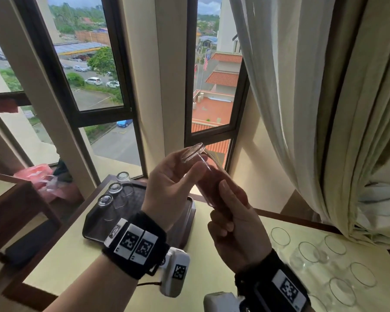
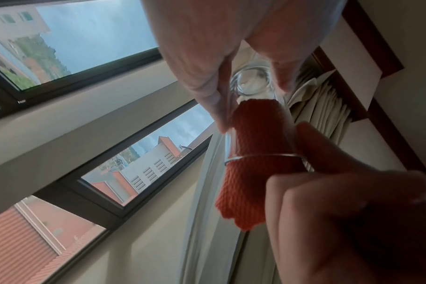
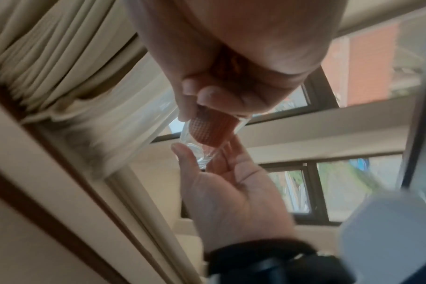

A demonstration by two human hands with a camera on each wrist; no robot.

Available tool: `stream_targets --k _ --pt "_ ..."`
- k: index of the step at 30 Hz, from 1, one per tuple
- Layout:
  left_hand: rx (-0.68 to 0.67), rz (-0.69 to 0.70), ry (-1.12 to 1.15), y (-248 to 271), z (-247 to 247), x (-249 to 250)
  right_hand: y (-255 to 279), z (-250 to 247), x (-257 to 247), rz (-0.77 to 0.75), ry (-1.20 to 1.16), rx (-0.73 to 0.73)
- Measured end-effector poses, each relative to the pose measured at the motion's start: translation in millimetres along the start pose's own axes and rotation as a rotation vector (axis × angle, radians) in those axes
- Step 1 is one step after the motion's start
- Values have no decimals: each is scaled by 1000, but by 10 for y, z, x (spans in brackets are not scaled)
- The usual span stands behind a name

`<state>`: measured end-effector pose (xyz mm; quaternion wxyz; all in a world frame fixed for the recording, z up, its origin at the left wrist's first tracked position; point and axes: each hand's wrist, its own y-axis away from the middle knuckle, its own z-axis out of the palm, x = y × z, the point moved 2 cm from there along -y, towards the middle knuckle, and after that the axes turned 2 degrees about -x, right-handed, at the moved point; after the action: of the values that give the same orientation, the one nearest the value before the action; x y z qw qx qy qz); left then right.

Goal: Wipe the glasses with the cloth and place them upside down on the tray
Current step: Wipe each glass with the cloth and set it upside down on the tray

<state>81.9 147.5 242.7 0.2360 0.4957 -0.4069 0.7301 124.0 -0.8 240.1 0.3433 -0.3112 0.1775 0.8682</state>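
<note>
While both hands are raised in front of the window, the scene reads as follows.

Held glass: a clear glass [image 1: 200, 163] is up in the air between the two hands, tilted, its thick base pointing up and to the far left, its open mouth toward the right hand.

Left hand: the left hand [image 1: 171, 188] holds the glass near its base, thumb on one side and fingers [image 2: 207, 92] on the other, lightly curled round it.

Right hand: the right hand [image 1: 232, 230] is closed round an orange cloth [image 2: 253, 146], and pushes it in through the mouth of the glass.

Cloth: its rolled end fills most of the glass, stopping short of the base; the rest hangs out past the rim into the right hand's grip.

Tray: a dark tray [image 1: 189, 212] sits on the table [image 1: 81, 262] at the left, below the left hand.

Done glasses: three glasses [image 1: 113, 194] stand upside down in a row along the tray's left edge, running from near to far.

Waiting glasses: a group of upright glasses [image 1: 338, 266] stands on the table at the near right, well apart from the tray.

Surroundings: a cream curtain [image 1: 313, 86] hangs at the right, and a pink plastic bag [image 1: 41, 176] lies at the far left by the window.
</note>
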Motion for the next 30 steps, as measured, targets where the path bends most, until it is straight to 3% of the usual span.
stream_targets --k 3,5,9,17,20,22,24,25,30 --pt "57 27 -136 172 -39 15 58 -179 69 -104 310 146" --pt "104 26 -183 290 -113 -13 124 -276 145 -137 490 165" --pt "259 -6 -146 500 -392 -78 222 -491 294 -218 663 258" --pt "462 -121 -339 914 -1130 -266 119 -642 379 -629 1338 498" --pt "523 -193 -460 945 -1488 -465 -16 -611 469 -828 1572 344" --pt "533 -227 -512 920 -1731 -611 -148 -527 569 -890 1601 15" --pt "535 -267 -539 862 -1983 -757 -284 -473 729 -805 1562 -271" --pt "530 -291 -551 822 -2118 -836 -339 -442 827 -730 1566 -342" --pt "501 -416 -636 630 -2906 -1278 -564 -380 1454 -383 1671 -462"
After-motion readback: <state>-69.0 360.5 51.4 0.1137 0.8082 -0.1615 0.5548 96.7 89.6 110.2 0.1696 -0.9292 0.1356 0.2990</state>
